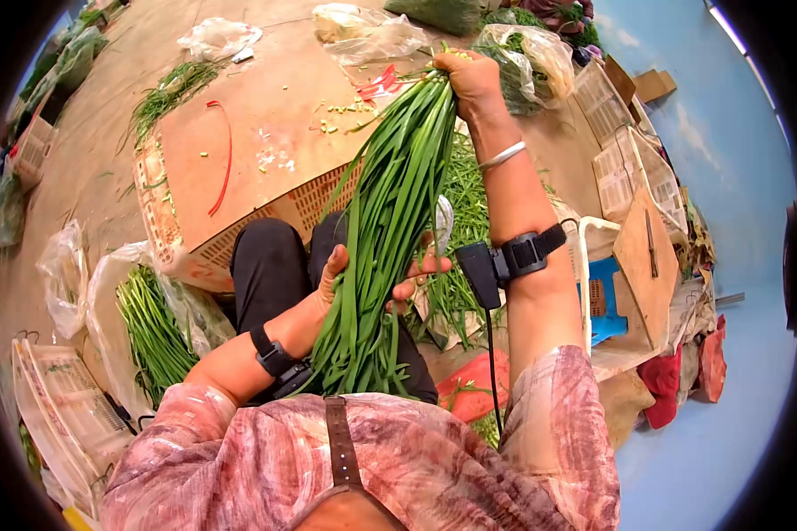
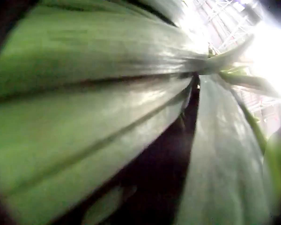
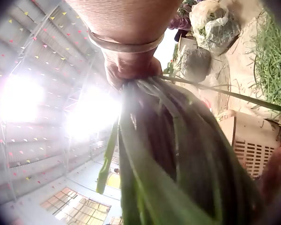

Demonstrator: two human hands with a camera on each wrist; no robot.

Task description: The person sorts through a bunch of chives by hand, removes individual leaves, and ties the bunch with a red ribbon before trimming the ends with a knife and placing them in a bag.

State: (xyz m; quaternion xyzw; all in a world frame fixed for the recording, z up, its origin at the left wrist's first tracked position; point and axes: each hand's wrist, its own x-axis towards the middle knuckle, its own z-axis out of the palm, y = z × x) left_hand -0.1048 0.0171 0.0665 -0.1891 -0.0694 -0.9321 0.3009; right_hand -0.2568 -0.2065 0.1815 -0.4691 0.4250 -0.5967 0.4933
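A thick bundle of garlic chives (image 1: 390,230) hangs slantwise in front of the person, stem ends up and leaf tips toward the lap. The right hand (image 1: 469,81) grips it near the stem ends, fingers curled round; the right wrist view shows this hand (image 3: 133,70) from behind, with a bangle on the wrist. Lower down, the left hand (image 1: 328,279) supports the leaves from beneath, its thumb raised on one side and its fingers reaching out on the other. Leaves hide its palm. Broad green leaves (image 2: 84,112) fill most of the left wrist view.
A board (image 1: 266,124) on a plastic crate (image 1: 283,212) carries a red strip (image 1: 230,159), more red ties (image 1: 381,84) and pale scraps. Loose chives (image 1: 465,190) lie behind the bundle. More chives (image 1: 155,327) stand in a plastic bag at left. Crates (image 1: 624,168) line the blue wall.
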